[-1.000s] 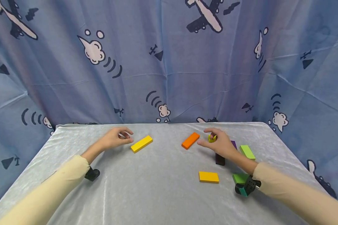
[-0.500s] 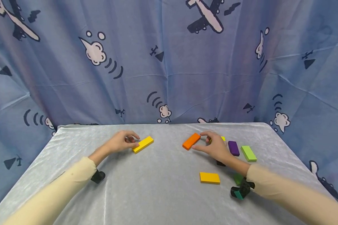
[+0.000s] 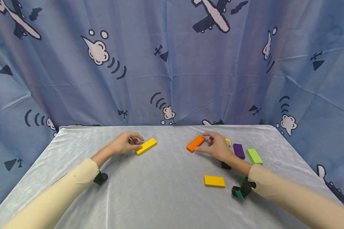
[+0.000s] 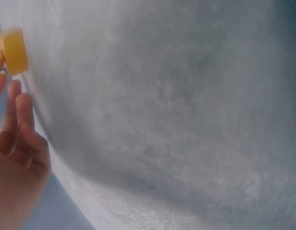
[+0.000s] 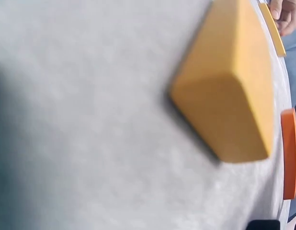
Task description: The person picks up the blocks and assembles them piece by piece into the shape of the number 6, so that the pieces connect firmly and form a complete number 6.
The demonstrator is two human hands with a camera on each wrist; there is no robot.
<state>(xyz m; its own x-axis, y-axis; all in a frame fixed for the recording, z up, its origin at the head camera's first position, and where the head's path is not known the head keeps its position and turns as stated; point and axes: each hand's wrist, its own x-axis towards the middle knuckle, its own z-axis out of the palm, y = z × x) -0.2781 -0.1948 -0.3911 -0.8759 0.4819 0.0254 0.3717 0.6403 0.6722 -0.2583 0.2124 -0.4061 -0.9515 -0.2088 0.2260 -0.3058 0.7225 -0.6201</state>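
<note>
In the head view, my left hand [image 3: 127, 142] is at a yellow block [image 3: 147, 145], its thumb over the near end and its bent fingers beside it. The left wrist view shows that yellow block [image 4: 15, 51] against the thumb and a finger, the other fingers [image 4: 23, 112] curled below. My right hand [image 3: 217, 147] spans an orange block [image 3: 195, 143], thumb at its near end and a finger at its far end. The orange block [image 5: 289, 153] stands at the right edge of the right wrist view, with this hand mostly out of frame. Both blocks lie on the table.
A darker yellow block [image 3: 214, 181] lies nearer on the pale cloth [image 3: 160, 194]. Purple [image 3: 239, 151] and lime [image 3: 254, 156] blocks lie to the right. Bright yellow, black and green blocks are partly hidden by the right arm. A patterned curtain [image 3: 137, 63] hangs behind.
My left hand has moved right onto the yellow block. My right hand has moved left to the orange block, uncovering the purple one. The last half second shows little motion.
</note>
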